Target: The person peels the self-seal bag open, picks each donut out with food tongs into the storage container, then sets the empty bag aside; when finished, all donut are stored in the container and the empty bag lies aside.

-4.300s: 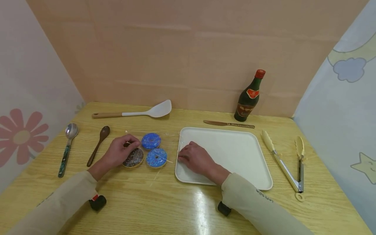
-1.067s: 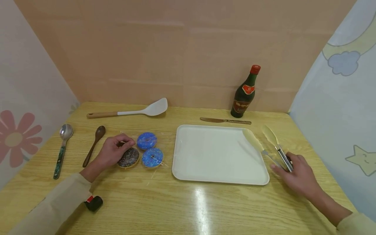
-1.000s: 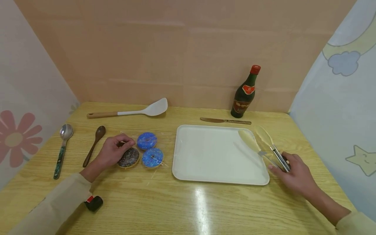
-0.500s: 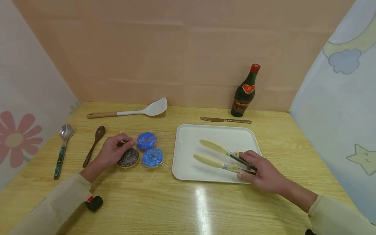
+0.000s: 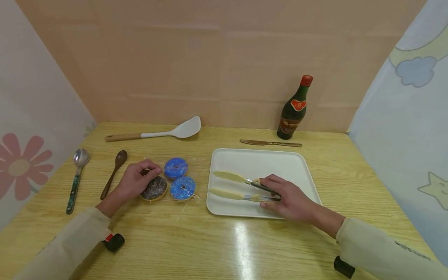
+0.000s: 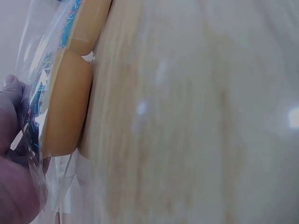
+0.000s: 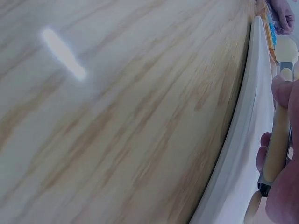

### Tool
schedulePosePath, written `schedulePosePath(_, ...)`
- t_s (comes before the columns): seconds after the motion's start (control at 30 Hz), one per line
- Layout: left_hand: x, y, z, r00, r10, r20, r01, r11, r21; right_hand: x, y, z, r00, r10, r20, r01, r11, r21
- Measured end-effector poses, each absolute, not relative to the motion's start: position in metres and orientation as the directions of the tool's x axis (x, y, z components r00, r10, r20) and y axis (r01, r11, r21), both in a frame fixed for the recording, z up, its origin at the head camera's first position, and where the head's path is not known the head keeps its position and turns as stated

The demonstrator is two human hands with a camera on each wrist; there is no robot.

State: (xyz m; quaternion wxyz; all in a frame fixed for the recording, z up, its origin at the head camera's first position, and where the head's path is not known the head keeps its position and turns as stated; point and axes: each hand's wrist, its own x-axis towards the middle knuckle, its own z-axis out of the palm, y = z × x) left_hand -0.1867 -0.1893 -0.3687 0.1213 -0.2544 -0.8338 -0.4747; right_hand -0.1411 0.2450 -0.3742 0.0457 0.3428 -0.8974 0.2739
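My left hand [image 5: 138,181] pinches a clear plastic bag [image 6: 35,51] over the donuts, its thumb and forefinger together. A chocolate donut [image 5: 154,189] with sprinkles lies partly under that hand, beside a dark blue donut [image 5: 176,168] and a lighter blue donut [image 5: 183,188]. Dark brown shows beneath the fingers; what it belongs to is mostly covered. Over the white tray [image 5: 266,157], my right hand [image 5: 292,200] grips tongs [image 5: 229,193] by their metal arms. Their cream tips stand apart with nothing between them, pointing left toward the donuts.
Behind the tray lie a knife [image 5: 269,143] and an upright green bottle [image 5: 292,112]. A white spatula [image 5: 187,127] with a wooden handle rests at the back left. At the left are a wooden spoon [image 5: 117,167] and a metal spoon [image 5: 77,175].
My right hand left the tray's left edge, took the tongs from the table at the right, and carried them left over the tray. The left hand stays at the bag.
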Motion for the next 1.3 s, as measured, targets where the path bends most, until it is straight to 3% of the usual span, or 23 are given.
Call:
schedulePosePath(0.5,-0.188,-0.187,-0.369,-0.838,0.309,0.449,0.543,0.396,0.741,-0.154,0.217,-0.365,-0.709,-0.657,0.257,-0.705,0.660,-0.258)
schedulePosePath(1.3,-0.185,-0.186,-0.370,-0.841,0.283,0.461,0.540,0.376,0.753,-0.182,0.194,-0.331,-0.695,-0.718,0.014,-0.701,0.675,-0.230)
